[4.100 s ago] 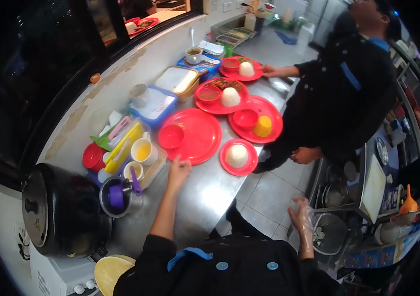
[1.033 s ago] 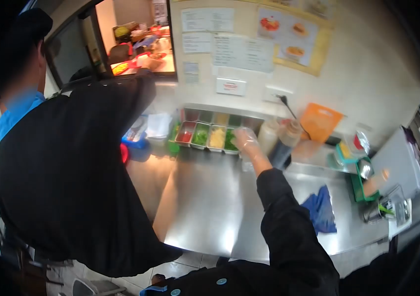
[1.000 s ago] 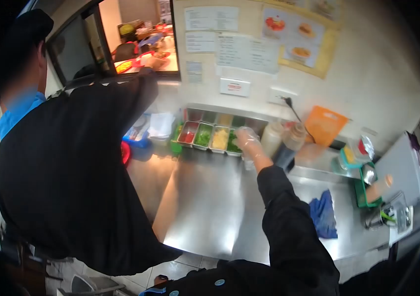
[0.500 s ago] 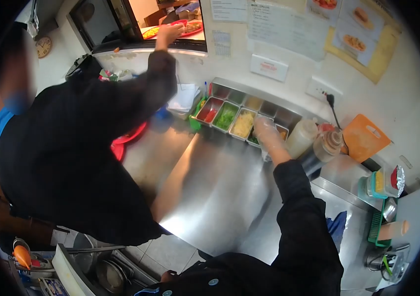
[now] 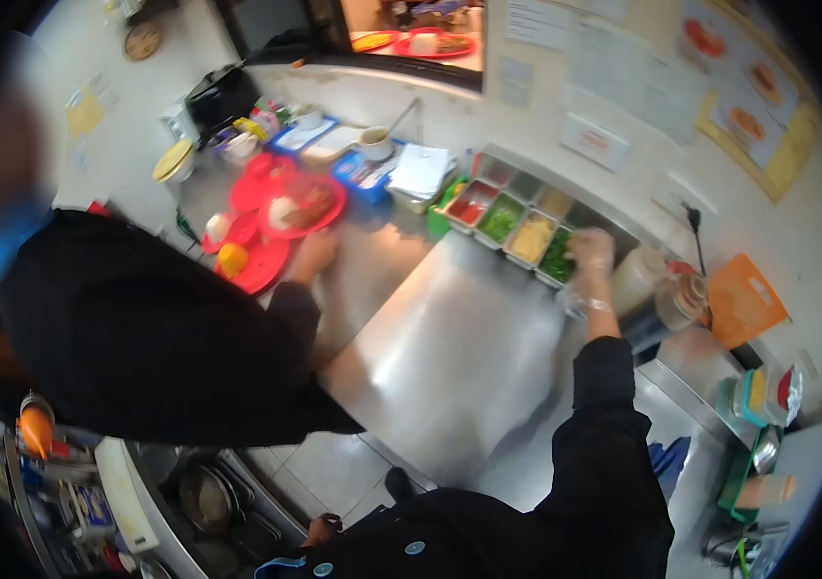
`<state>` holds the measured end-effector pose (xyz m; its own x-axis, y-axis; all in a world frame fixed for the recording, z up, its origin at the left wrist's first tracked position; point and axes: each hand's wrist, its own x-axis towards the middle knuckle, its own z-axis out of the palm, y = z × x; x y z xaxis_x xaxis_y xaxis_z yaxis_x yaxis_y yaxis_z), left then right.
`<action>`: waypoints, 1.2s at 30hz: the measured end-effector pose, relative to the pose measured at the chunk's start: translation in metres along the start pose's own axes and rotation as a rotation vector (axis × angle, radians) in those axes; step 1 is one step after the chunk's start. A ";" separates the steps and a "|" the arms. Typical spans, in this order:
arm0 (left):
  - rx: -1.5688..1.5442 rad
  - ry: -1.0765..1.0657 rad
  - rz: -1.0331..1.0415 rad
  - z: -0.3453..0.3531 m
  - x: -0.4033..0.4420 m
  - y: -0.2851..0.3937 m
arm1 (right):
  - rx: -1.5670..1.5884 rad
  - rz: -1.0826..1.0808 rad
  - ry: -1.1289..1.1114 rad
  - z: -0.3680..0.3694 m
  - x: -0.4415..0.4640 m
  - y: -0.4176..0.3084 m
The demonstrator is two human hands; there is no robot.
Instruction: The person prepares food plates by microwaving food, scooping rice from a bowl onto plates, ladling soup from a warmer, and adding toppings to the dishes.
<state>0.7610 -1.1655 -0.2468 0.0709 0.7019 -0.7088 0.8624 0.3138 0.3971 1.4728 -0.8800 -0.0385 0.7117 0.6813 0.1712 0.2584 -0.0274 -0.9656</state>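
Gloved right hand at the chopped greens

The right hand (image 5: pixel 591 251), covered by a clear glove, is placed at the right side of the chopped greens (image 5: pixel 557 257). Its fingers are seen bent; whether anything is pinched cannot be told. Left of this hand, beyond the greens, shredded yellow food (image 5: pixel 530 238), lighter greens (image 5: pixel 500 222) and red pieces (image 5: pixel 470 209) are held in separate metal containers. Just to its right, a pale bottle (image 5: pixel 639 276) and a dark bottle (image 5: pixel 668 309) are noted. The left hand (image 5: pixel 323 528) is seen low, well apart; its grip cannot be told. Far left of the right hand, a co-worker's hand (image 5: pixel 314 255) is observed beside a red plate (image 5: pixel 336 205).
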 end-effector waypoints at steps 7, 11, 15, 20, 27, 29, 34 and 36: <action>-0.146 0.140 -0.119 0.028 -0.018 -0.072 | -0.169 -0.301 -0.187 0.011 -0.122 -0.065; -0.326 0.159 -0.230 0.017 -0.013 -0.127 | 0.659 0.238 -0.577 0.082 -0.258 -0.095; -0.659 0.187 -0.275 -0.022 -0.022 -0.181 | 0.874 0.562 -0.906 0.176 -0.427 -0.114; -0.476 0.240 -0.182 -0.076 0.000 -0.232 | 0.946 0.975 -1.144 0.291 -0.559 -0.161; -0.519 0.263 0.165 -0.234 0.075 -0.206 | 0.842 1.005 -1.211 0.418 -0.613 -0.216; -0.503 0.256 0.258 -0.278 0.097 -0.200 | 0.894 1.017 -1.219 0.464 -0.617 -0.222; -0.341 0.233 0.226 -0.373 0.143 -0.219 | 1.172 1.206 -1.353 0.615 -0.610 -0.263; -0.288 0.238 0.192 -0.398 0.165 -0.247 | 1.214 1.043 -1.217 0.694 -0.611 -0.291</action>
<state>0.3602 -0.8724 -0.2302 0.0699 0.8826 -0.4650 0.6673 0.3051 0.6794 0.5097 -0.7805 0.0020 -0.5959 0.7927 -0.1286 -0.7444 -0.6053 -0.2819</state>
